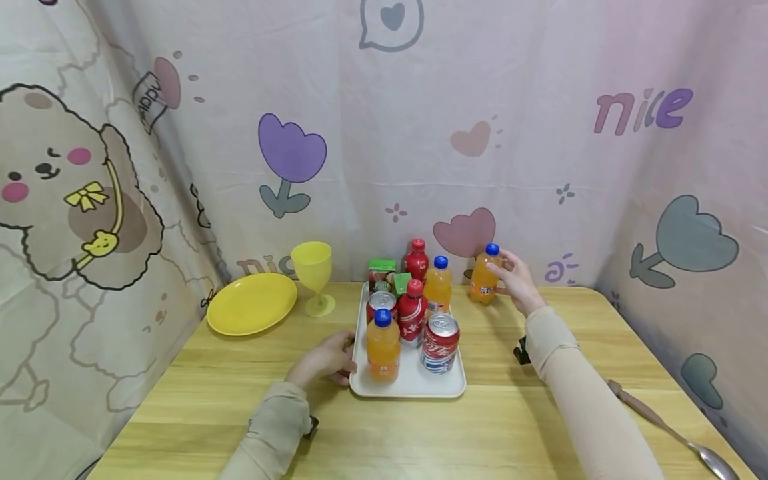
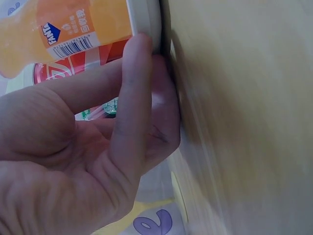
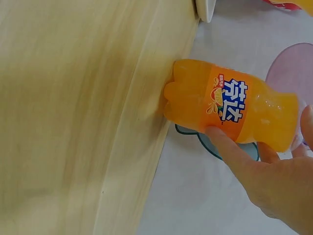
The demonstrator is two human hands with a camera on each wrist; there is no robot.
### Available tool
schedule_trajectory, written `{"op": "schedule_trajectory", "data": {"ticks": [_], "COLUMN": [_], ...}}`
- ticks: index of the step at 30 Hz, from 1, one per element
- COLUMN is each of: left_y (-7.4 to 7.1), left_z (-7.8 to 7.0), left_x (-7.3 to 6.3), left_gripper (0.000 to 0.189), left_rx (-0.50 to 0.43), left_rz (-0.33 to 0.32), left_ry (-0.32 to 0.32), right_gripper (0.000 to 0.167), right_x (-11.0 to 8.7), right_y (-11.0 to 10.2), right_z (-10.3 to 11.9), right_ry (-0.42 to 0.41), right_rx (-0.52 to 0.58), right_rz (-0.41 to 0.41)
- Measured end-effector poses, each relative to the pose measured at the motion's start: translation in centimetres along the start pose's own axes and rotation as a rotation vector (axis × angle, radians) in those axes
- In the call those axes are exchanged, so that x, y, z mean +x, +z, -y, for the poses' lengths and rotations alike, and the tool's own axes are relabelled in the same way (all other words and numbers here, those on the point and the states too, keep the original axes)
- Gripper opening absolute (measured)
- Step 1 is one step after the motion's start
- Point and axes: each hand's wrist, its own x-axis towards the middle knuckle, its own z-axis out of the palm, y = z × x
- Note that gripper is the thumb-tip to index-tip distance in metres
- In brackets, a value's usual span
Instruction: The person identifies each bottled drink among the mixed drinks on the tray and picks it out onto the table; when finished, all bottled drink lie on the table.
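Observation:
At the table's back right, my right hand (image 1: 517, 281) grips an orange soda bottle (image 1: 483, 280) with a blue cap. The bottle stands upright, its base close to the tabletop; fingers lie along its label in the right wrist view. My left hand (image 1: 327, 358) holds the left rim of a white tray (image 1: 414, 389), with fingertips on its edge in the left wrist view. On the tray stand an orange soda bottle (image 1: 383, 350) in front, another orange bottle (image 1: 438, 288) behind, a cola can (image 1: 441, 345), a second can (image 1: 383, 303), and red bottles (image 1: 413, 313) with red caps.
Small green drink cartons (image 1: 381, 268) sit at the tray's back left. Left of the tray stand a yellow goblet (image 1: 313, 268) and a yellow plate (image 1: 252, 305). A spoon (image 1: 666, 427) lies at the table's right edge. A patterned curtain (image 1: 384, 133) hangs behind the table.

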Motion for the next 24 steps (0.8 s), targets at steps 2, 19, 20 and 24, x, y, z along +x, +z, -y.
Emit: {"op": "schedule_trajectory", "data": {"ticks": [2,19,20,24], "left_y": [-0.1,0.0,0.0,0.0], "left_z": [-0.2,0.0,-0.1,0.0], "left_x": [-0.1,-0.3,-0.3,-0.3], "left_gripper": [0.073,0.070,0.070,0.069], "left_rx": [0.004,-0.008,-0.007,0.007], "left_rz": [0.000,0.000,-0.001,-0.002], "left_ry": [-0.003,0.009,0.009,0.015], "right_gripper": [0.068,0.061,0.059,0.060], "right_x": [0.0,-1.6,-2.0,-3.4], "right_y": [0.0,-0.7,-0.5,0.7], "right_z": [0.0,1.3,1.5,1.5], "right_ry": [-0.001,-0.504,-0.564,-0.784], "right_rx": [0.000,-0.318,-0.377,-0.623], "right_rz": [-0.004,-0.280,-0.293,-0.267]}}
